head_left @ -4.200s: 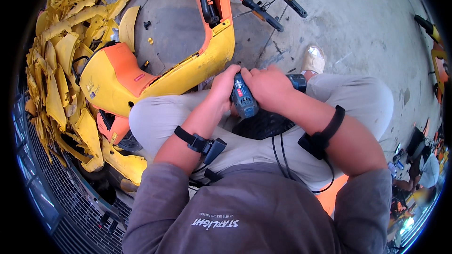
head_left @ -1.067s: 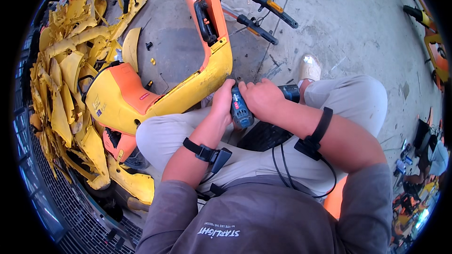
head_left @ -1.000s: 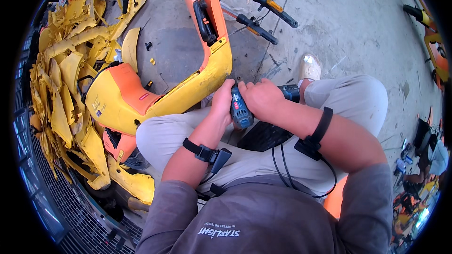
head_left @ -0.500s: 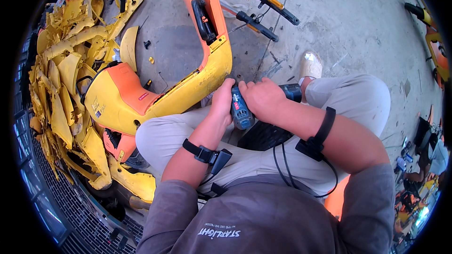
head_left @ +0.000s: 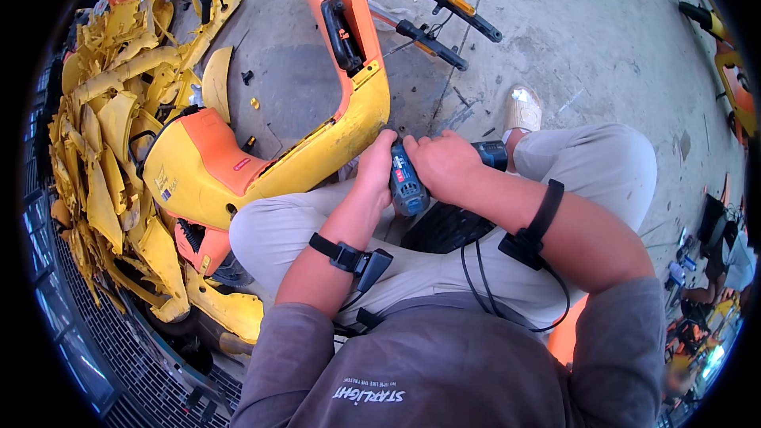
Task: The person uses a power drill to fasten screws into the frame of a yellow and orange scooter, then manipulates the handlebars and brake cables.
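Observation:
A blue and black cordless drill [head_left: 408, 184] sits between my hands, beside the lower body of an orange and yellow scooter [head_left: 317, 150]. My right hand [head_left: 445, 165] is wrapped round the drill's grip, and its battery end [head_left: 493, 155] sticks out to the right. Against the left side of the drill's body lies my left hand [head_left: 376, 168], its fingers curled toward the front and partly hidden. The drill's front end points at the scooter's yellow panel [head_left: 366, 111]; the tip, and anything in it, is hidden behind my hands.
A tall heap of yellow plastic panels [head_left: 111, 135] fills the left side. The scooter's front fork [head_left: 432, 12] extends over the concrete floor ahead. A small black piece [head_left: 247, 77] and a yellow piece [head_left: 254, 103] lie there. Another person and scattered parts [head_left: 682, 269] are at far right.

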Motion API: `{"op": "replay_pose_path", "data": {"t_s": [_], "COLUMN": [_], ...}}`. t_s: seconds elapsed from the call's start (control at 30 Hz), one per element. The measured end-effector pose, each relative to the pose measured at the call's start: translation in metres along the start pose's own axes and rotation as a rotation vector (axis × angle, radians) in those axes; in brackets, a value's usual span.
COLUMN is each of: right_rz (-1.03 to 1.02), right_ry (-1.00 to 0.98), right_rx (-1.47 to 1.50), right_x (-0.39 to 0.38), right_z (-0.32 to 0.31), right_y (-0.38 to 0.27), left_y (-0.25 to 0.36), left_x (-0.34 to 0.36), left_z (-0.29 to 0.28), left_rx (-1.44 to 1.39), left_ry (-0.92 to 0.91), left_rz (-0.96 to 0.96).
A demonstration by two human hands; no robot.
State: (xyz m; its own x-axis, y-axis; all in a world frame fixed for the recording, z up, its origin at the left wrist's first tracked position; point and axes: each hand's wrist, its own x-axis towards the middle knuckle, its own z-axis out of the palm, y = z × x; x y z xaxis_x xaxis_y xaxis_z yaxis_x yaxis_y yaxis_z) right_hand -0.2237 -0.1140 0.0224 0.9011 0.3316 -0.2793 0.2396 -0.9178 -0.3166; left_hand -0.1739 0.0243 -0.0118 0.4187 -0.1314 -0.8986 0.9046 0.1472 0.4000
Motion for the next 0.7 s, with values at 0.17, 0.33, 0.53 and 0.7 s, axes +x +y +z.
{"op": "replay_pose_path", "data": {"t_s": [0.17, 0.33, 0.53, 0.7], "right_rz": [0.021, 0.038, 0.066, 0.155], "right_ry": [-0.052, -0.077, -0.082, -0.204], "right_rx": [0.025, 0.04, 0.082, 0.039], "right_x": [0.0, 0.001, 0.002, 0.007], "right_z": [-0.005, -0.006, -0.001, 0.007], "right_y": [0.001, 0.001, 0.006, 0.011], "left_y": [0.002, 0.001, -0.005, -0.014], "left_x": [-0.002, 0.0, 0.02, 0.047], "left_z": [0.002, 0.002, -0.003, 0.0], "left_rx": [0.025, 0.012, 0.041, 0.152], "left_ry": [0.002, -0.009, -0.064, -0.072], "left_rz": [-0.008, 0.011, -0.013, -0.03]}}
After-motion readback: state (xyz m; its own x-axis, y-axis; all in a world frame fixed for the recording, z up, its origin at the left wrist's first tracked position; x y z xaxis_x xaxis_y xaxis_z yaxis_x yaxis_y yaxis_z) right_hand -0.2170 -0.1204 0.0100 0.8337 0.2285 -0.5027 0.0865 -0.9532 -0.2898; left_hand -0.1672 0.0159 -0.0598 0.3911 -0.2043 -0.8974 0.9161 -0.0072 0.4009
